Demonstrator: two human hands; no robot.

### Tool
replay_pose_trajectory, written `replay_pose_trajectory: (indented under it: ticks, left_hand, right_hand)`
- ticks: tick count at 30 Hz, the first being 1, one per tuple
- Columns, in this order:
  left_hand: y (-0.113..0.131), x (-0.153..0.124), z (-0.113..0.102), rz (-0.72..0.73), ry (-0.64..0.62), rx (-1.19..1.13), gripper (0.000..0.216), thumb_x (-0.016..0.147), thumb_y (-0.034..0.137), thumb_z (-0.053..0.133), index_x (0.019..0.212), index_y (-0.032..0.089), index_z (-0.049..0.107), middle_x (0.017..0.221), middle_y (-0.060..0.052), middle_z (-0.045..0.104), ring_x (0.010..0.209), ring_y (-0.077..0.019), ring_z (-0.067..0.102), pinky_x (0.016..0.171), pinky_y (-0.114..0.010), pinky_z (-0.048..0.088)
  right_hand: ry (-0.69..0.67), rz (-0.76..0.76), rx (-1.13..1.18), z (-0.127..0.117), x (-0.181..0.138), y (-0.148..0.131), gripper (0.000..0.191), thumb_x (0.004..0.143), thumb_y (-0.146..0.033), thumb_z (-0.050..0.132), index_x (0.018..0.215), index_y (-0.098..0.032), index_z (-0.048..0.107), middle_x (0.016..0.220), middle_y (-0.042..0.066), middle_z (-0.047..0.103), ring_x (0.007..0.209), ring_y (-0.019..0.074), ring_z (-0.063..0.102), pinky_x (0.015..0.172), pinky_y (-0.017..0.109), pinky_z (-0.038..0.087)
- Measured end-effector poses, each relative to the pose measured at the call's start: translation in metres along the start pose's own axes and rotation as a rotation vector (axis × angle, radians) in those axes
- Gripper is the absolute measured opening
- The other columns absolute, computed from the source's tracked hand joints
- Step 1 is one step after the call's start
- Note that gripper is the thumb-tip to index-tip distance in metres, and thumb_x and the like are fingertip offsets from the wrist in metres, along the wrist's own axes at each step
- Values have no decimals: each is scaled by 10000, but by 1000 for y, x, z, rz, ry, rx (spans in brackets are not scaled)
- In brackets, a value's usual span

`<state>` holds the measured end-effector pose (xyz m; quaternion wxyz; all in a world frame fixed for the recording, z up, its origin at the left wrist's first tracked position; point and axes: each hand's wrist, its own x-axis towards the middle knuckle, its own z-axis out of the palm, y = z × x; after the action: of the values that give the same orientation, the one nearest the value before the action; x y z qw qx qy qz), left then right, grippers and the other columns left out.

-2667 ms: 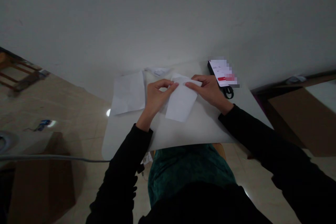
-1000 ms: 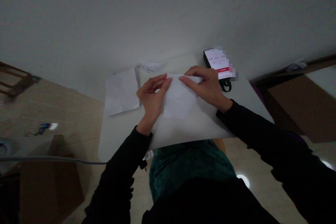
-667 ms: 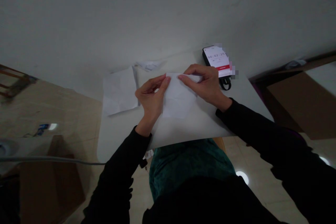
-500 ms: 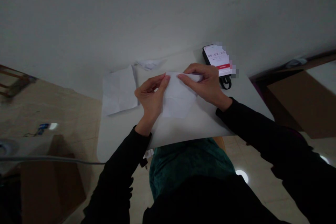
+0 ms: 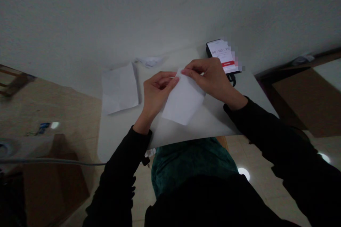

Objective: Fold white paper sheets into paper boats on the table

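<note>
A folded sheet of white paper (image 5: 185,101) is held up over the white table (image 5: 170,134), tilted with its lower corner toward me. My left hand (image 5: 160,90) pinches its upper left edge between thumb and fingers. Close beside it, my right hand (image 5: 209,78) grips the top corner and upper right edge. The fingertips behind the paper are hidden. To the left of my left hand lies a stack of white paper (image 5: 121,88), and a small crumpled or folded white paper piece (image 5: 150,61) rests behind it.
A phone (image 5: 223,55) showing a running timer stands at the back right, on or against a black object with a strap. The wall (image 5: 160,14) rises behind the table. Cardboard (image 5: 306,103) is at the right, and a cable (image 5: 53,161) crosses at left.
The held paper has turned so that its lower corner points down toward me. My hands have come closer together at its top, the left one shifting right.
</note>
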<state>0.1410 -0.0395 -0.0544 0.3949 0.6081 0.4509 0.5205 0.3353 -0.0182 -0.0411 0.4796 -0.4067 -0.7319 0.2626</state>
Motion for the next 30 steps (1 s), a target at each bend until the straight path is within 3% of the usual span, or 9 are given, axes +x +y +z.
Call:
replay_pose_trajectory:
  ticks: [2, 4, 9, 14, 17, 25, 30]
  left_hand:
    - [6, 0, -2, -86, -80, -28, 540, 672, 361, 931, 1168, 278, 734, 738, 15, 744, 638, -163, 712, 558, -254, 554]
    - [9, -1, -2, -111, -96, -36, 713, 599, 310, 972, 1254, 304, 690, 726, 31, 727, 644, -172, 711, 539, -246, 540]
    - [5, -4, -1, 20, 9, 53, 472, 689, 372, 925, 1116, 290, 741, 675, 37, 709, 606, -145, 676, 515, -239, 516]
    - [1, -6, 2, 153, 117, 86, 375, 765, 453, 866, 1084, 275, 777, 823, 3, 777, 688, -149, 712, 566, -250, 553]
    - [1, -7, 3, 190, 169, 91, 309, 800, 480, 835, 1034, 282, 797, 775, 18, 768, 586, -113, 660, 520, -234, 526]
    - [-5, -5, -3, 201, 178, 216, 314, 896, 525, 726, 1102, 298, 794, 557, 62, 642, 437, -70, 474, 447, -219, 353]
    - [-8, -2, -6, 214, 123, 356, 334, 941, 540, 647, 1010, 249, 796, 742, 18, 747, 604, -100, 621, 564, -221, 446]
  right_hand:
    - [108, 2, -26, -4, 3, 6, 297, 930, -426, 710, 732, -206, 700, 667, -14, 647, 612, 124, 554, 618, 296, 410]
    - [204, 2, -52, -10, 7, 11, 314, 940, -437, 698, 729, -205, 689, 651, -23, 614, 601, 115, 538, 603, 291, 387]
    - [361, -49, -133, -24, 13, 13, 339, 946, -464, 685, 721, -212, 679, 654, -19, 603, 606, 121, 526, 612, 305, 408]
    - [423, -68, -150, -24, 11, 9, 379, 949, -582, 633, 772, -250, 684, 679, -6, 609, 647, 158, 556, 648, 337, 479]
    - [454, -56, -161, -22, 8, 7, 393, 941, -617, 622, 777, -265, 681, 681, -2, 602, 646, 175, 551, 659, 364, 498]
    - [397, -64, -190, -22, 5, 5, 348, 1000, -556, 558, 864, -263, 687, 839, 43, 677, 801, 210, 645, 803, 384, 523]
    - [384, -137, -340, -22, 6, 13, 396, 1044, -544, 462, 922, -247, 693, 842, 48, 693, 786, 205, 663, 776, 369, 516]
